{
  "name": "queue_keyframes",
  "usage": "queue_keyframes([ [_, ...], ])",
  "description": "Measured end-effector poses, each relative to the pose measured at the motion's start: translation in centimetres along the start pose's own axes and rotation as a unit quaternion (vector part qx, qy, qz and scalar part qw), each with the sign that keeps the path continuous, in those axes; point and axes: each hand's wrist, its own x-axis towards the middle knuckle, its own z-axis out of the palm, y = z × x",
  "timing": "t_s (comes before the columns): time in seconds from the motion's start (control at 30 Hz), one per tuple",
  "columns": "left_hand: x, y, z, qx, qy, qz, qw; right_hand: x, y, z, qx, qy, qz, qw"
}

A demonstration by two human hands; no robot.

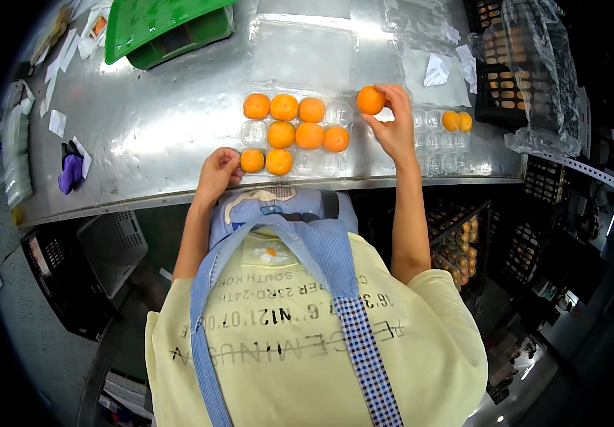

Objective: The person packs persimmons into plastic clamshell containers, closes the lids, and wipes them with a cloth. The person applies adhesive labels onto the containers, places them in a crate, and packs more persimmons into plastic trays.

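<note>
A clear plastic tray (253, 133) lies near the table's front edge with several orange fruits (282, 134) in its cups; a few of its cups hold no fruit. My right hand (392, 122) pinches one orange fruit (370, 100) between thumb and fingers, just beyond the tray's upper right corner. At the tray's lower left corner is my left hand (219, 173), its fingers closed together beside the corner fruit (252, 160). Whether those fingers grip the tray's rim is too small to tell.
Right of the tray, another clear tray (435, 142) carries two orange fruits (457, 122). A green bin (179, 43) stands at the back left. Purple gloves (70, 171) lie at the left. Black crates (499, 89) and plastic film (545, 71) are at the right.
</note>
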Motion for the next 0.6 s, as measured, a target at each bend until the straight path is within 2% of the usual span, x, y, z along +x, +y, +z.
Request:
queue_keyframes([
  [0.13,-0.1,0.1,0.0,-0.006,-0.002,0.005,1.000,-1.3,-1.7,0.9,0.092,0.003,0.051,0.994],
  [0.27,0.3,-0.6,-0.2,-0.016,-0.003,0.006,1.000,-2.5,-3.3,3.1,0.125,-0.047,0.064,0.989],
  [0.4,0.5,-0.9,-0.2,-0.012,-0.004,0.016,1.000,-2.5,-6.7,6.6,0.112,-0.094,0.023,0.989],
  [0.5,0.3,-0.8,0.1,-0.035,0.002,0.022,0.999,-1.6,-9.3,9.2,0.033,-0.120,-0.075,0.989],
  [0.6,0.3,-1.1,0.1,-0.033,0.023,0.053,0.998,-1.0,-10.4,11.9,-0.007,-0.126,-0.131,0.983],
])
